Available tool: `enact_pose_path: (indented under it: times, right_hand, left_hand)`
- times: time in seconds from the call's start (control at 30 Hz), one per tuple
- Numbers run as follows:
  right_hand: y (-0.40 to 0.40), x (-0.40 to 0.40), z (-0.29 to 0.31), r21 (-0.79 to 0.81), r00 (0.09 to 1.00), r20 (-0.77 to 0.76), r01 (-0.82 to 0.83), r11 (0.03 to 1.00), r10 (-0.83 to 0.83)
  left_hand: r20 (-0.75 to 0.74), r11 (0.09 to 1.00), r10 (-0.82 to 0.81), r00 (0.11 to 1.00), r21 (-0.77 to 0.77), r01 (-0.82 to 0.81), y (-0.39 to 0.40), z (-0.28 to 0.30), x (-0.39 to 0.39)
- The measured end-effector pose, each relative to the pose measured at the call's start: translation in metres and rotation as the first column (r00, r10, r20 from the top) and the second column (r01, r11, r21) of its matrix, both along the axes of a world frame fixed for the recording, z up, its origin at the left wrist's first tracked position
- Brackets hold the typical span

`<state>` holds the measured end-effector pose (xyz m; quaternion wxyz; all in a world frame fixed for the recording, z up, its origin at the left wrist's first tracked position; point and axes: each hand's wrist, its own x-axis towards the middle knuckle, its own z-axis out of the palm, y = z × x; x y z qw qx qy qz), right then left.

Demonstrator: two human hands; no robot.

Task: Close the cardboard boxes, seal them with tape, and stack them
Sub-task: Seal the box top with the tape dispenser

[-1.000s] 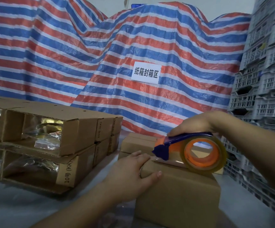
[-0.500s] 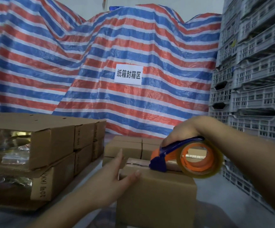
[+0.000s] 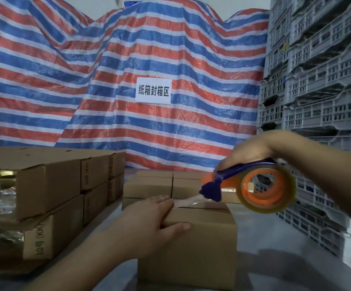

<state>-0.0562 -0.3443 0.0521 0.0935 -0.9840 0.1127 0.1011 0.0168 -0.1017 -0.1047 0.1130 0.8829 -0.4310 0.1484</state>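
The closed cardboard box (image 3: 199, 244) sits on the grey table (image 3: 275, 248), nearest the camera. The left hand (image 3: 149, 223) presses flat on its left top edge, fingers straight, thumb down the front face. Above its top seam, the right hand (image 3: 248, 152) grips the blue-and-orange tape dispenser (image 3: 252, 187), clear tape stretched down to the box

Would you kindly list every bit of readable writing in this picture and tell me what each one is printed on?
"纸箱封箱区": black characters on the white paper sign fixed to the striped tarp.
"10号 (KK)": printed sideways on the end of the lower open box in the left stack.
Print on the other box ends in that stack: too blurred to read.
The tape dispenser and the grey crates show no legible text.
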Motion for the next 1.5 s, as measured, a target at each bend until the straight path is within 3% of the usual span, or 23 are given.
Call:
enact_pose_path:
  times: [0.1,0.2,0.37,0.43,0.53,0.67,0.77,1.07,1.23,1.3,1.37,1.43,1.5]
  right_hand:
    - [-0.027,-0.018,-0.005,0.070,0.996,-0.070,0.062,0.996,-0.058]
    - [-0.040,-0.015,-0.024,-0.029,0.991,-0.038,0.130,0.991,-0.131]
    - [-0.051,-0.017,-0.043,0.157,0.990,-0.046,0.135,0.978,-0.130]
    - [-0.053,-0.019,-0.045,0.189,0.990,-0.038,0.142,0.972,-0.137]
    - [-0.047,-0.021,-0.043,0.137,0.994,-0.003,0.106,0.985,-0.107]
    - [-0.046,-0.025,-0.043,0.117,0.996,0.008,0.085,0.989,-0.087]
    - [-0.052,-0.026,-0.050,0.153,0.995,0.007,0.095,0.984,-0.098]
    - [-0.086,-0.037,-0.067,0.374,0.995,0.071,-0.086,0.923,0.063]
    - [-0.111,-0.066,-0.053,0.408,0.998,0.043,-0.048,0.912,0.034]
    - [-0.106,-0.071,-0.047,0.318,0.999,0.044,-0.028,0.948,0.014]
    - [-0.092,-0.065,-0.046,0.033,0.999,0.025,0.018,0.999,-0.019]
    - [-0.072,-0.053,-0.049,-0.223,0.999,0.001,0.052,0.973,-0.053]
    - [-0.050,-0.044,-0.048,-0.343,0.998,0.017,0.064,0.937,-0.061]
  left_hand:
    - [-0.001,1.000,-0.007,1.000,-0.005,0.007,0.000,-0.001,0.000]
    - [-0.027,0.999,-0.042,0.999,-0.022,0.042,-0.001,-0.001,0.000]
    - [-0.175,0.993,-0.067,0.982,0.083,0.083,-0.003,0.018,0.001]
    - [-0.117,0.980,-0.033,0.993,0.189,0.055,-0.016,0.030,-0.007]
    - [0.017,0.983,-0.071,0.997,0.172,0.067,-0.049,0.035,-0.020]
    - [-0.045,0.975,-0.161,0.986,0.147,0.166,-0.078,0.021,-0.030]
    - [0.049,0.974,-0.170,0.984,0.159,0.160,-0.078,0.011,-0.029]
    - [0.046,0.975,-0.123,0.991,0.190,0.112,-0.076,0.009,-0.026]
    - [0.056,0.975,-0.119,0.991,0.194,0.106,-0.075,0.006,-0.025]
    - [0.048,0.975,-0.151,0.987,0.172,0.141,-0.074,0.005,-0.025]
    - [0.039,0.970,-0.176,0.984,0.176,0.167,-0.073,0.005,-0.025]
    - [0.037,0.968,-0.181,0.983,0.182,0.172,-0.073,0.005,-0.025]
    - [0.037,0.970,-0.175,0.984,0.179,0.166,-0.073,0.005,-0.025]
